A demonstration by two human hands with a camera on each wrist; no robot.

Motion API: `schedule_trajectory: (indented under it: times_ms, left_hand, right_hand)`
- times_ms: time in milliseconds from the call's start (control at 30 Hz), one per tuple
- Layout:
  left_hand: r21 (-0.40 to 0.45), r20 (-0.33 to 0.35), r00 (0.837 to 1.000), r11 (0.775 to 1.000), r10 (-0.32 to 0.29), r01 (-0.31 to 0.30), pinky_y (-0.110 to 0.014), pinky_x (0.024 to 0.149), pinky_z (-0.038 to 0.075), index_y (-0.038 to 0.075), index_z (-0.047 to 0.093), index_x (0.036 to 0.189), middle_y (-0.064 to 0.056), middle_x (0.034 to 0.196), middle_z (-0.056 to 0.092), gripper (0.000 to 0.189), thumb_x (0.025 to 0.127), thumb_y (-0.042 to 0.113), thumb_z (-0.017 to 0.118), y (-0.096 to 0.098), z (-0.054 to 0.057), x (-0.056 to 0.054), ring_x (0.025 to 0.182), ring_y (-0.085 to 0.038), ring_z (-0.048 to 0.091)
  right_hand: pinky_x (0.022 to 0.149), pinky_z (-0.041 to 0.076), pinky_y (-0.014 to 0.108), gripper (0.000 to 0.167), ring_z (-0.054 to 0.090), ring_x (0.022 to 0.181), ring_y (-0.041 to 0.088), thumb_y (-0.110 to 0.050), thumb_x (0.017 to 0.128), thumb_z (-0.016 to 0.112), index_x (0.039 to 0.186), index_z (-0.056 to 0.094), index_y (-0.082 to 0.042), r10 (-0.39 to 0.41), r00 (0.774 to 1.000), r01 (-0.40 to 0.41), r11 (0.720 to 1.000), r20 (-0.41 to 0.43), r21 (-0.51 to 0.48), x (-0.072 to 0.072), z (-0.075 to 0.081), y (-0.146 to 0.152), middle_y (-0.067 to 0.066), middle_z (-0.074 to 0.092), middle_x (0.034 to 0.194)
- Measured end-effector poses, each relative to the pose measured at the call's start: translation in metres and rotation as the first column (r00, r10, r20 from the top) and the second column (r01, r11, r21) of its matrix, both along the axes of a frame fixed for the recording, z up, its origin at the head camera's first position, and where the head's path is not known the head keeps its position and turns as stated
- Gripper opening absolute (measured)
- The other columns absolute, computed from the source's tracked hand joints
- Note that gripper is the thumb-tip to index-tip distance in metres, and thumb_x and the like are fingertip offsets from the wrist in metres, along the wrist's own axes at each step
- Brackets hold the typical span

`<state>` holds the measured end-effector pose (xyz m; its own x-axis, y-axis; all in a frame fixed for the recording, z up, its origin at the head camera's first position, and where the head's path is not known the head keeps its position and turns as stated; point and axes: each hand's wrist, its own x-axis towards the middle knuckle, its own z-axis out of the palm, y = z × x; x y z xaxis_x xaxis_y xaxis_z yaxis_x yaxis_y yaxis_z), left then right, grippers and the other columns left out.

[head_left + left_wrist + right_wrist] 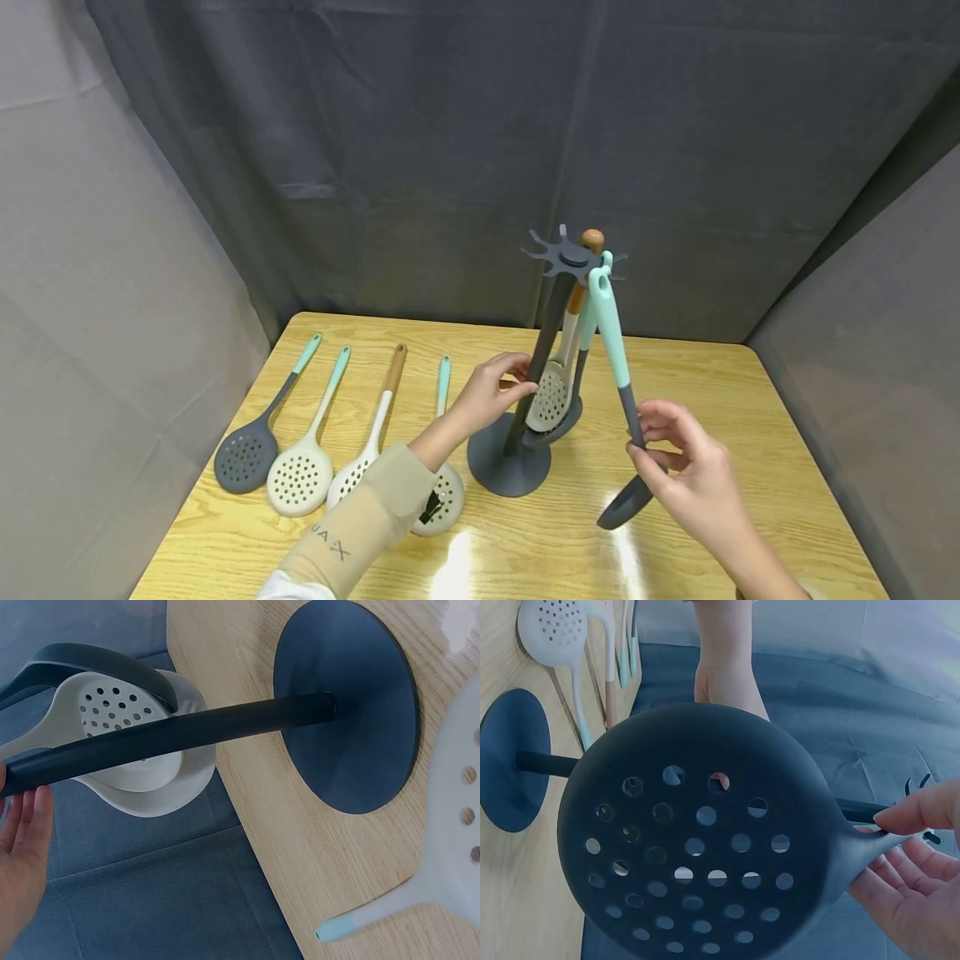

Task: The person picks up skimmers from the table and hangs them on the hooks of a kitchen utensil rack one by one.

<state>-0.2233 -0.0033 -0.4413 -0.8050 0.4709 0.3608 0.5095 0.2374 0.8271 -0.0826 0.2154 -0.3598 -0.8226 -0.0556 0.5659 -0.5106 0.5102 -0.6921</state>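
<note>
With thumb and fingers, my right hand (693, 471) pinches a dark grey skimmer (705, 742) by the lower part of its stem. Its mint handle (611, 333) points up, the holed end overlapping the hooks (573, 254) of a dark utensil stand (553, 321) in the head view. My left hand (491, 392) grips the stand's pole about midway. From the stand hang a pale perforated skimmer (551, 396) with a brown handle and a dark utensil (566, 425) with a mint handle, both partly behind the pole. The round base (510, 471) rests on the table.
To the left on the wooden table (750, 433) lie a dark skimmer (258, 429), a pale mint-handled skimmer (311, 450), a pale brown-handled one (378, 412) and another pale mint-handled one (450, 479), the last two partly under my left forearm. Grey curtains (420, 167) enclose the table.
</note>
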Motion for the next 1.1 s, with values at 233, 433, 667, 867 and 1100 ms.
schedule_trajectory:
  times_ms: [233,433,667,867,1100]
  left_hand:
    - [0.002,0.003,1.000,1.000,0.002,-0.002,-0.018,0.076,0.051,0.007,0.057,0.116,-0.006,0.102,0.059,0.031,0.086,0.015,0.063,0.000,0.000,0.000,0.090,-0.015,0.059]
    - [0.000,-0.002,1.000,1.000,0.005,-0.005,-0.018,0.076,0.051,0.007,0.057,0.116,-0.006,0.101,0.059,0.031,0.086,0.014,0.063,0.000,-0.001,-0.001,0.090,-0.015,0.059]
    - [-0.003,0.003,1.000,1.000,0.004,-0.004,-0.018,0.076,0.051,0.007,0.057,0.116,-0.006,0.102,0.059,0.031,0.086,0.015,0.062,0.001,-0.001,-0.001,0.090,-0.015,0.059]
    - [-0.013,-0.006,1.000,1.000,0.008,-0.008,-0.018,0.076,0.051,0.007,0.057,0.116,-0.006,0.102,0.059,0.031,0.086,0.015,0.063,0.002,0.000,0.000,0.090,-0.016,0.059]
    - [-0.015,-0.008,1.000,1.000,0.011,-0.011,-0.018,0.076,0.051,0.007,0.057,0.116,-0.006,0.102,0.059,0.031,0.086,0.014,0.063,0.001,0.000,0.000,0.090,-0.016,0.059]
  right_hand:
    - [0.058,0.052,0.013,0.053,0.059,0.075,0.002,0.027,0.061,0.065,0.107,0.056,0.001,-0.008,1.000,0.008,1.000,0.021,-0.004,-0.001,-0.004,-0.003,-0.008,0.058,0.087]
    - [0.058,0.053,0.015,0.054,0.059,0.075,0.001,0.026,0.061,0.065,0.107,0.056,0.000,-0.020,0.999,0.020,1.000,0.037,0.004,-0.001,-0.005,-0.006,0.000,0.059,0.085]
    - [0.059,0.053,0.016,0.053,0.059,0.075,0.002,0.028,0.061,0.064,0.106,0.055,0.002,-0.015,0.998,0.016,1.000,0.057,-0.011,-0.002,-0.008,-0.009,0.008,0.059,0.085]
    - [0.059,0.054,0.018,0.050,0.059,0.075,0.003,0.027,0.062,0.064,0.106,0.054,0.003,-0.021,0.996,0.024,0.999,0.086,-0.031,-0.005,-0.012,-0.013,0.007,0.058,0.086]
    - [0.061,0.054,0.017,0.049,0.058,0.076,0.003,0.028,0.064,0.062,0.107,0.053,0.004,-0.005,0.998,0.010,0.997,0.065,-0.080,-0.008,-0.016,-0.021,0.008,0.058,0.087]
